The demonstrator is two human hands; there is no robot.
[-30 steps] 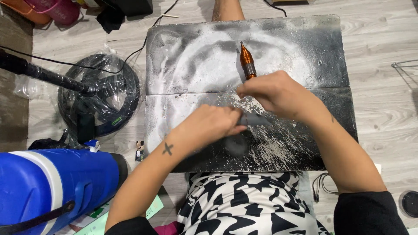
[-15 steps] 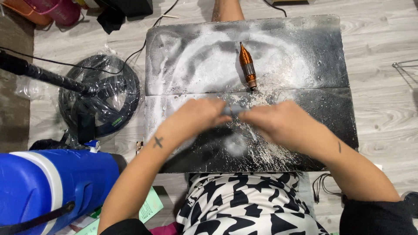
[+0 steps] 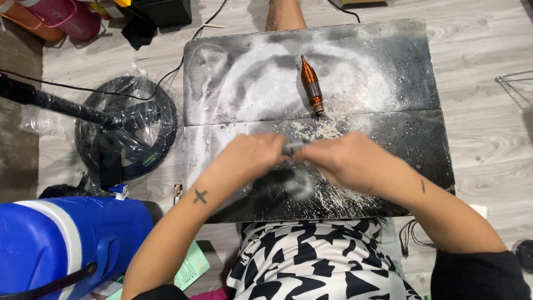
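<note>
both hands, left hand [image 3: 250, 158] and right hand [image 3: 347, 161], are pinching one small grey piece [image 3: 292, 147] at frame centre, over the dusty black board [image 3: 388, 128].

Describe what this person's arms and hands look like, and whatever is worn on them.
Both hands are bare, with no gloves or rings that I can make out. The left hand belongs to a forearm marked with a small dark cross tattoo. The right hand has a smaller dark mark on its forearm. Dark sleeves begin near the elbows.
</note>
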